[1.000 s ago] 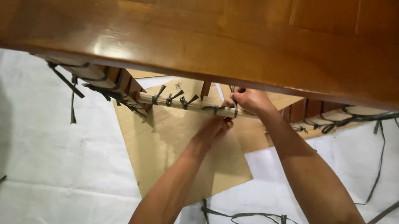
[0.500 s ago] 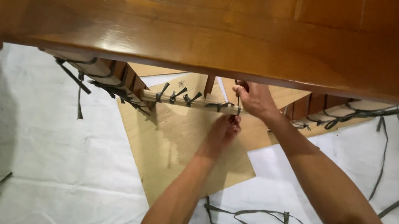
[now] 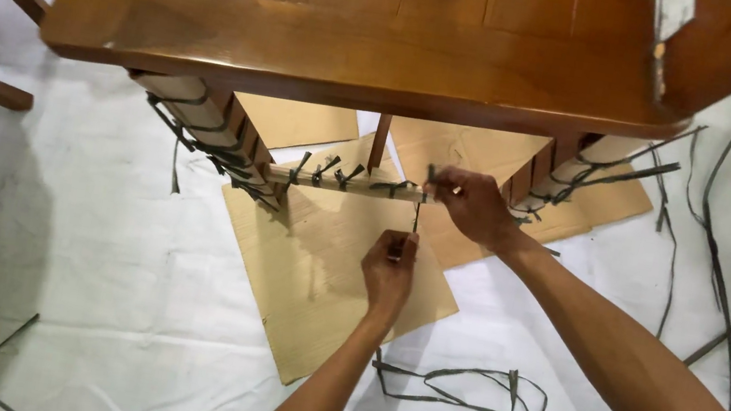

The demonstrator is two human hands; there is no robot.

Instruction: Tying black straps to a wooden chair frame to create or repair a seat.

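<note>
Wooden table (image 3: pixel 383 32) seen from above; paper-wrapped legs (image 3: pixel 194 115) bound with dark straps. No container in view. Wrapped crossbar (image 3: pixel 345 183) between the legs, carrying several knotted ties. Right hand (image 3: pixel 475 203) at the right end of the crossbar, fingers closed on the dark strap (image 3: pixel 415 218) at the bar. Left hand (image 3: pixel 388 273) below, fingers pinched on the strap's lower end, strap taut and vertical. Cardboard sheets (image 3: pixel 312 295) beneath on white floor covering (image 3: pixel 82 268). Loose strap (image 3: pixel 464 387) near the forearms.
</note>
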